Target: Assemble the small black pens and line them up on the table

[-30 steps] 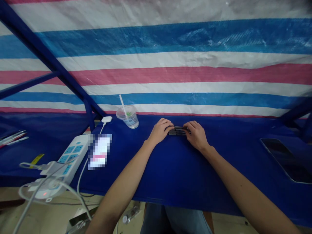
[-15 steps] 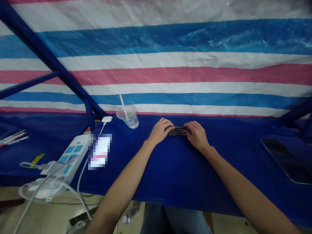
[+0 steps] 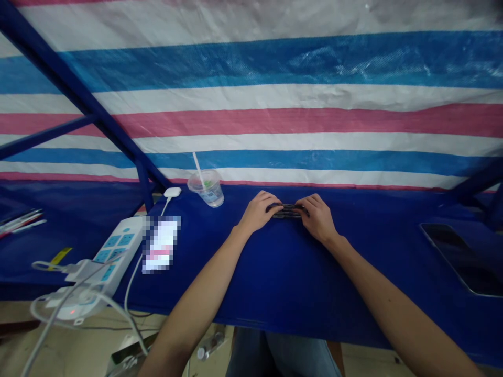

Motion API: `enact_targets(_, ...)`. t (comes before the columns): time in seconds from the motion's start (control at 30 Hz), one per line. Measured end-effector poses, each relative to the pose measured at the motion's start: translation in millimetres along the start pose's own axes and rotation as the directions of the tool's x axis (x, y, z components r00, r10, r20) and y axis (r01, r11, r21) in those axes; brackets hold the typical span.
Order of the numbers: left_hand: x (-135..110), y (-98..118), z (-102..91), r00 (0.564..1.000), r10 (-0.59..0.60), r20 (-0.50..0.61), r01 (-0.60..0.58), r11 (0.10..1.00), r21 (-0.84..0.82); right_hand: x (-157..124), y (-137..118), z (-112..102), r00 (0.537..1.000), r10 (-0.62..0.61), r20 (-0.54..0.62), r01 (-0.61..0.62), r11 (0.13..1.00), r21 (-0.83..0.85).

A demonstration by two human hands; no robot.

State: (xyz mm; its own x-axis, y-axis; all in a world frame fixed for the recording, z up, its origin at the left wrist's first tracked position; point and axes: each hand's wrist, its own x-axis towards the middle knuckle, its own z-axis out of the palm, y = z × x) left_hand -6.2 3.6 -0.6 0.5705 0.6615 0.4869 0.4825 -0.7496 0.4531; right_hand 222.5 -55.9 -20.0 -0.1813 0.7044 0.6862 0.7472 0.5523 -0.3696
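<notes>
Both my hands rest on the blue cloth-covered table [image 3: 283,272], near its far edge. My left hand [image 3: 257,210] and my right hand [image 3: 318,215] each have their fingers curled round one end of a small bundle of dark pens [image 3: 288,210] lying flat between them. The pens' ends are hidden under my fingers. The bundle lies crosswise, parallel to the striped tarp behind it.
A clear plastic cup with a straw [image 3: 206,187] stands left of my hands. Further left lie a phone [image 3: 160,244] on a white charger cable, a white power strip [image 3: 108,254] and loose pens [image 3: 21,220]. A dark tablet [image 3: 463,256] lies at right. Blue metal frame bars [image 3: 78,99] cross the left.
My hands have shifted the pen bundle very slightly; otherwise nothing has visibly moved.
</notes>
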Motion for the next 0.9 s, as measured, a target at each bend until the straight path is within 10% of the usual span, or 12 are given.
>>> enact_targets(0.9, 0.6, -2.2, -0.2, 0.993, 0.092, -0.071, -0.093, 0.996, -0.007, -0.2, -0.4, 3.1, 0.997, 0.024, 0.067, -0.017, 0.995, -0.099)
